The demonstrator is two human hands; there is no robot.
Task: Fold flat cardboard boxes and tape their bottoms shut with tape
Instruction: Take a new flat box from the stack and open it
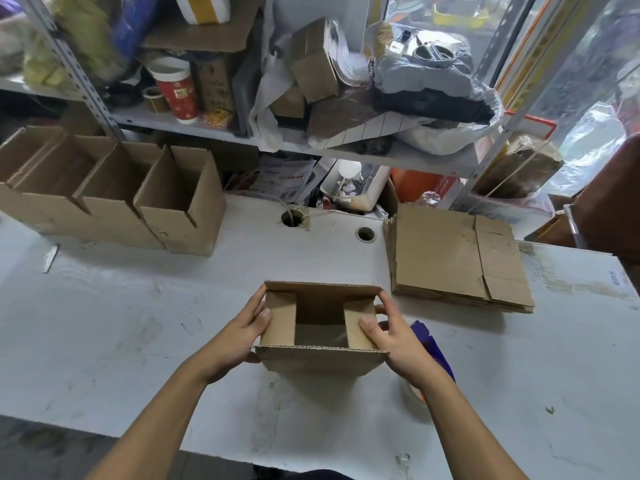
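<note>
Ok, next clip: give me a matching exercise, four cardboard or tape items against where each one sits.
Things:
1. box being folded
2. stack of flat boxes
3. row of finished boxes
4. tape roll

Places:
A. far left of the table
B. under the right forearm
C. between both hands
D. right of the table holes

Pairs: 1-C, 2-D, 3-A, 4-B

- Plain brown box near the desk's front edge
- Brown flat-box stack, back right
- Brown open boxes, back left
- White, scuffed desk
- Red cup, white rim, gold print
- Blue tape dispenser
</note>
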